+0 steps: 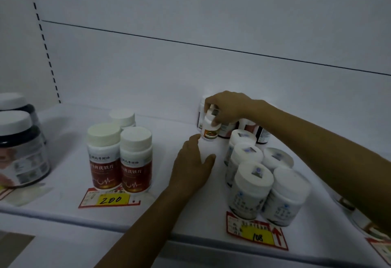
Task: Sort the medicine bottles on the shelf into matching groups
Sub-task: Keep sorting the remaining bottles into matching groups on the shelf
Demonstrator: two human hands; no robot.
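Standing on the white shelf (63,210) are three white-capped bottles with red labels (119,157) grouped at left centre, two in front and one behind, above a yellow price tag reading 200 (111,199). At the right, five all-white bottles with pale labels (256,174) cluster tightly, caps touching, behind a yellow tag reading 108 (258,235). Two large dark jars with white lids (20,145) stand at the far left, one behind the other.

The right hand (227,107) reaches in from the right, arm stretched over the white cluster, fingers curled down around the cap of a small white bottle with an orange-red picture label (209,129), gripping it just off or at the shelf surface near the back wall; which, I cannot tell. The left hand (193,166) rests palm down on the bare shelf just in front of that bottle, fingers loosely spread and holding nothing, its fingertips close to the bottle's base.

Behind the held bottle a few dark-labelled bottles (262,135) stand against the wall, partly hidden by the hand.
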